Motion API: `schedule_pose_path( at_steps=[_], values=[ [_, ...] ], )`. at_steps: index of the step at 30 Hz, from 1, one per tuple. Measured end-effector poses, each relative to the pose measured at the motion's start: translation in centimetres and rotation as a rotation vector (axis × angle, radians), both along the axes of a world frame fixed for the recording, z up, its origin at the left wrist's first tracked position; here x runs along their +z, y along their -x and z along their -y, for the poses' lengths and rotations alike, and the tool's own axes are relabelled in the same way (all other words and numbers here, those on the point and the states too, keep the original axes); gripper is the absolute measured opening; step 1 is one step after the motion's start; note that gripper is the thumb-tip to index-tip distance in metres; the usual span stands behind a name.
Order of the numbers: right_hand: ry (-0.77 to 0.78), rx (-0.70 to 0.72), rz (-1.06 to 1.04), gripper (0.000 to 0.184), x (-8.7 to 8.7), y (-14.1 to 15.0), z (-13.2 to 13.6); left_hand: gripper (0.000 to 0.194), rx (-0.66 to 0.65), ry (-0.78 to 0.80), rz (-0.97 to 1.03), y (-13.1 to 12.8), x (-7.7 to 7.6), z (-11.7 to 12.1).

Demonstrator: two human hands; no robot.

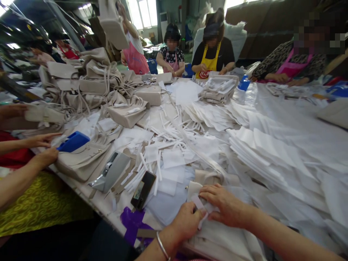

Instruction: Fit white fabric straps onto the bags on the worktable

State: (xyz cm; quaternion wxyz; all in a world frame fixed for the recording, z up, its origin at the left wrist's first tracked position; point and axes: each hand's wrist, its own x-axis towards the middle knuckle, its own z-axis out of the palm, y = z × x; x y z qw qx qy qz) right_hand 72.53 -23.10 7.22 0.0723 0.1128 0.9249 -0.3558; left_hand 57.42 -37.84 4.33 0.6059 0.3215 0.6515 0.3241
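One white slip (199,205), right of the phone (143,190), against what looks like a beige bag (194,187). Left hand (189,219): grip pinched on the slip. Right hand (224,203): fingers bent at it, can't tell if gripping. Slip should be light, soft, easily creased; pinch at edges.

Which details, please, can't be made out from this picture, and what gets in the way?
All in the head view:
Hidden: part of the white piece, covered by the left hand and right hand.
Cut off: the top of the raised bag, by the upper edge; the beige item at far right, by the right edge.
Too small and blurred: whether the pale patch on the phone is a picture or a reflection.
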Motion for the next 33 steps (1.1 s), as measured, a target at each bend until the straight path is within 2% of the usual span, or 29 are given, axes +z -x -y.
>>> schedule_pose_path(
  at_steps=[4,7,9,12,15,18,22,25,28,31,33],
  values=[
    [-0.022,0.016,-0.046,0.059,-1.2,0.3,0.6,0.029,0.035,0.030,0.012,-0.2,-0.7,0.4],
    [0.018,0.011,-0.099,0.046,-1.6,0.0,0.9,0.026,0.046,0.036,0.005,-0.3,-1.1,0.5],
    [0.072,-0.002,-0.140,0.041,-1.3,-0.1,0.7,0.022,0.046,0.028,0.008,-0.3,-1.1,0.4],
    [0.235,0.000,-0.177,0.033,-0.1,0.2,-0.3,0.018,0.038,-0.033,0.004,-0.3,-0.7,0.1],
    [0.330,0.031,-0.134,0.025,0.8,1.3,-1.5,0.013,0.020,-0.087,-0.032,-0.3,-0.2,-0.1],
    [0.224,0.097,-0.075,0.021,0.5,2.6,-1.9,0.010,-0.025,-0.087,-0.137,-0.3,0.0,0.1],
    [0.092,0.124,-0.022,0.023,-0.8,3.8,-1.3,0.011,-0.067,-0.091,-0.240,-0.4,-0.4,0.4],
    [0.071,0.098,-0.024,0.021,-1.7,3.9,-0.3,0.020,-0.048,-0.070,-0.183,-0.4,-0.7,0.4],
    [0.050,0.061,-0.055,0.019,-2.0,3.7,0.6,0.019,-0.067,-0.024,-0.081,-0.3,-1.0,0.2],
    [0.064,0.068,-0.061,0.021,-1.4,3.4,0.5,0.013,-0.078,0.016,-0.015,-0.2,-1.0,0.0],
    [0.138,0.126,-0.057,0.022,-0.5,3.1,-0.2,0.012,-0.058,0.028,0.011,-0.1,-0.9,0.0]
  ],
)
